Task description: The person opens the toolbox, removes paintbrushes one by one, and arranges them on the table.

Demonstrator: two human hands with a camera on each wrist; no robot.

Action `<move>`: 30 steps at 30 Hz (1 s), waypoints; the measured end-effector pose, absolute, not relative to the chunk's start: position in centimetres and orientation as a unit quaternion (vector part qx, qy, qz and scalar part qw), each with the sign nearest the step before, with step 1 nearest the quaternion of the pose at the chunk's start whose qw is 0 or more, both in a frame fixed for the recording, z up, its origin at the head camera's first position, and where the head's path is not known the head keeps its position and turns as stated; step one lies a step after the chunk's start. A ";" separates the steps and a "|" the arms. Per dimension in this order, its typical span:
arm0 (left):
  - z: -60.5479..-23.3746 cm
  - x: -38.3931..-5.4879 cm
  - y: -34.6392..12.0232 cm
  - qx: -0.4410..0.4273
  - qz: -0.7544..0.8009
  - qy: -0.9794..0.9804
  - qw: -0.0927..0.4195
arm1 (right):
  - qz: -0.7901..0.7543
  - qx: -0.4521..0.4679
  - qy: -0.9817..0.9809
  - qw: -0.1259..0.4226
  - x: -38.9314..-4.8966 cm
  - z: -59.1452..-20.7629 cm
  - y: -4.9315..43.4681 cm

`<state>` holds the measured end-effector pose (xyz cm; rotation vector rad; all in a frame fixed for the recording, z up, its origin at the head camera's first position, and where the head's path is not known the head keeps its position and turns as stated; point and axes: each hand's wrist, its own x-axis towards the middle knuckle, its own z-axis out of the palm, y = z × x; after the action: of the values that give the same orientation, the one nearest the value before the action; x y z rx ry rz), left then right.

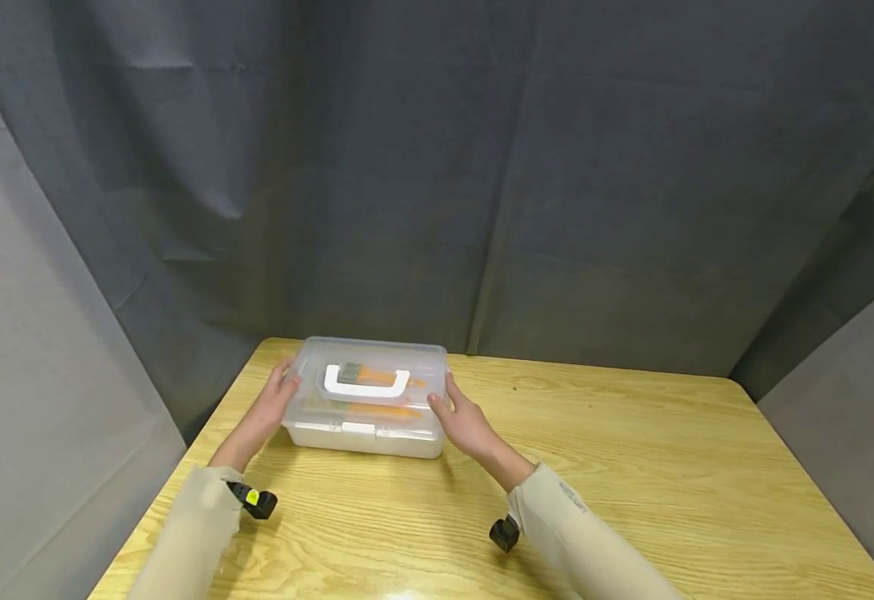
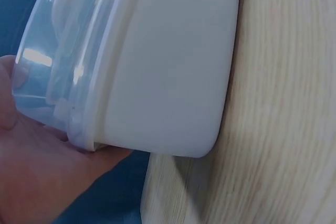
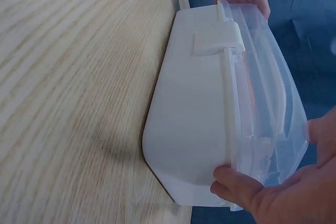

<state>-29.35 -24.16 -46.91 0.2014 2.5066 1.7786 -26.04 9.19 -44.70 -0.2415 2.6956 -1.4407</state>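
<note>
A storage box with a white base, a clear lid and a white carry handle rests at the table's far left. Its lid is on, with a white latch at the front. Through the lid show a brush with an orange handle and another orange item. My left hand grips the box's left end, thumb on the lid's edge. At the opposite end my right hand holds it, thumb on the lid and fingers under the rim in the right wrist view.
The wooden table stretches out to the right of the box. Behind it hangs a dark grey curtain, with lighter grey cloth at the left side. Small black cameras are strapped to both wrists.
</note>
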 end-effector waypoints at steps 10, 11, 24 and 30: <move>-46.9 -27.1 -23.2 0.067 0.579 0.811 0.039 | -0.475 -0.081 0.875 0.049 -23.8 -44.8 10.5; -46.9 -26.9 -23.1 0.067 0.575 0.814 0.038 | -0.477 -0.082 0.874 0.049 -23.6 -44.8 10.6; -46.5 -24.1 -22.3 0.073 0.558 0.824 0.066 | -0.486 -0.094 0.867 0.059 -21.1 -44.9 12.1; -46.4 -23.1 -21.9 0.074 0.555 0.825 0.081 | -0.481 -0.091 0.870 0.061 -20.0 -44.9 12.8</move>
<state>-23.05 -21.88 -46.43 0.2198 2.4654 1.6583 -19.99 12.78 -44.91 -0.2764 2.6315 -1.4537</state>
